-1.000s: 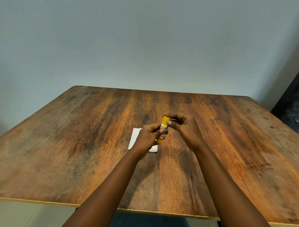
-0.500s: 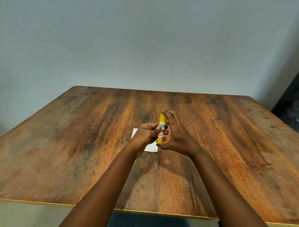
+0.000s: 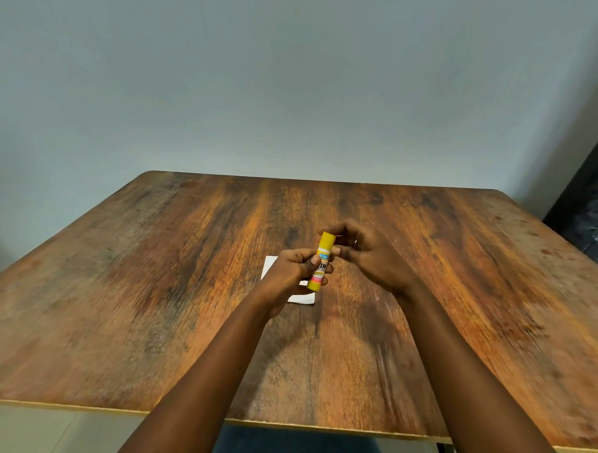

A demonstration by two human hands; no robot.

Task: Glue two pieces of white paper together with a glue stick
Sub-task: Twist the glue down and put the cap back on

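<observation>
A yellow glue stick with its cap on stands nearly upright above the table, and my left hand grips its lower body. My right hand is just to the right of the stick, fingers curled around the yellow cap at the top; its fingertips reach the cap. White paper lies flat on the table beneath my left hand, mostly hidden by it; I cannot tell whether it is one sheet or two.
The wooden table stretches wide on all sides of the paper, its front edge close to me. A pale wall stands behind it. A dark object sits off the table's right rear corner.
The glue stick has turned more upright and risen slightly. My right hand has shifted from the stick's side up to its cap. My left hand keeps its grip.
</observation>
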